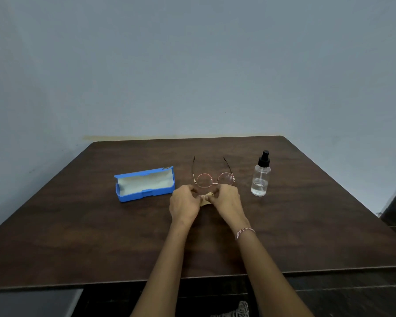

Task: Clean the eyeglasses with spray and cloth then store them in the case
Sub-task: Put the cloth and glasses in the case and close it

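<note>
Round, thin-rimmed eyeglasses [213, 177] lie on the dark wooden table [306, 225] with their arms unfolded toward the far edge. Just in front of them, my left hand [184, 205] and my right hand [229, 202] hold a small beige cloth [206, 199] between them, each pinching one end; most of the cloth is hidden by my fingers. An open blue glasses case [144, 184] with a pale lining lies to the left. To the right stands a clear spray bottle [261, 177] with a black nozzle.
The table's near edge runs just below my forearms. A grey wall rises behind the table's far edge. A bracelet is on my right wrist. A dark surface shows at the right border.
</note>
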### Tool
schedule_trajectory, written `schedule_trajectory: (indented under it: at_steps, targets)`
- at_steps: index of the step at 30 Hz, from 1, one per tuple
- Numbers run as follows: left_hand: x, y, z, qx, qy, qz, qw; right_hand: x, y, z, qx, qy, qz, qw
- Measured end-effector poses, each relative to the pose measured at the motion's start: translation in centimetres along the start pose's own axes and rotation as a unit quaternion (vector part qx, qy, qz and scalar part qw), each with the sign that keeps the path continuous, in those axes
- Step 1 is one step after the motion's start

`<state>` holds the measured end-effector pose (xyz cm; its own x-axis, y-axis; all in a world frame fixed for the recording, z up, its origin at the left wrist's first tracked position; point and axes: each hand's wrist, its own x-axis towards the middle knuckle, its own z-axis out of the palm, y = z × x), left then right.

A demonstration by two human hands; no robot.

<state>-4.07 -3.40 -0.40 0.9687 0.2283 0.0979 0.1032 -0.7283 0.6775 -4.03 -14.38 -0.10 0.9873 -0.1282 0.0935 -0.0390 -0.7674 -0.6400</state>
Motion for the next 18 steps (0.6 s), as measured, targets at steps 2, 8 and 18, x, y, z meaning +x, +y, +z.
schedule_trajectory:
  at_steps: [2, 8, 18]
  targets:
    - [-0.4, -0.5, -0.1, -0.039, -0.002, -0.022, 0.999, -0.6, 0.2, 0.1, 0.072, 0.012, 0.011, 0.997]
    - [-3.2, -0.7, -2.2, -0.396, -0.052, -0.149, 0.905, -3.6, 0.0, 0.2, 0.197, 0.098, -0.084, 0.972]
    - [-5.7, -2.4, -4.5, -0.546, -0.076, -0.145, 0.822, -7.2, -0.2, 1.4, 0.463, -0.033, -0.092, 0.881]
